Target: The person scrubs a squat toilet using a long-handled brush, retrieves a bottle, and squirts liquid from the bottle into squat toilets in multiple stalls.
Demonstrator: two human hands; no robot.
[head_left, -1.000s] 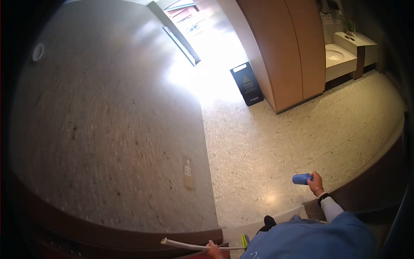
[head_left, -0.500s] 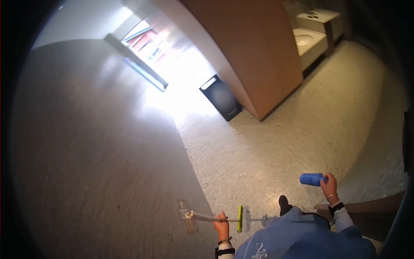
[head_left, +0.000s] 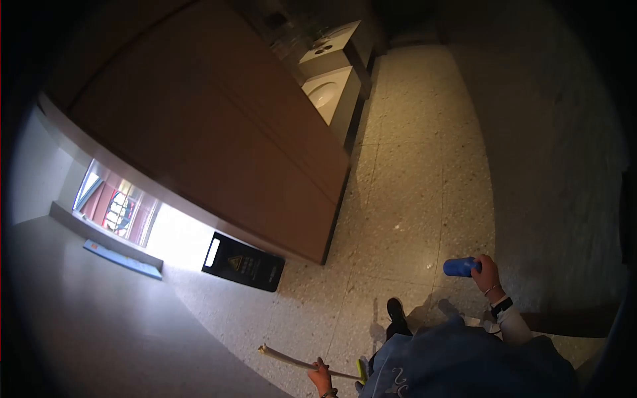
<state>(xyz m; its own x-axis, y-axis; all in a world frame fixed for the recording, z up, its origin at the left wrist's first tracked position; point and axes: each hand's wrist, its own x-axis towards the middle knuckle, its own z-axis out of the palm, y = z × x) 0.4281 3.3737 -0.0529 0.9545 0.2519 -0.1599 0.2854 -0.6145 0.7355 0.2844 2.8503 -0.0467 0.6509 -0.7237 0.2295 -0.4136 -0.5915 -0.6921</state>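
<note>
Right hand (head_left: pixel 488 273) at four o'clock, fingers around a blue cylinder (head_left: pixel 458 267)! Left hand (head_left: pixel 321 378) at six, fingers clasping a pole (head_left: pixel 290 359); neither's set down.

Passage: I see open floor (head_left: pixel 411 152) ahead, between cabinet (head_left: pixel 219 119) and right-side wall (head_left: pixel 557 139) | Basin (head_left: pixel 323 95): beyond cabinet, same side | Left hand (head_left: pixel 321 378): sign (head_left: pixel 244 261) obstructs beyond pole (head_left: pixel 286 358) tip, just beside cabinet | Right hand (head_left: pixel 488 275): bottle (head_left: pixel 459 267) projects leftward.
</note>
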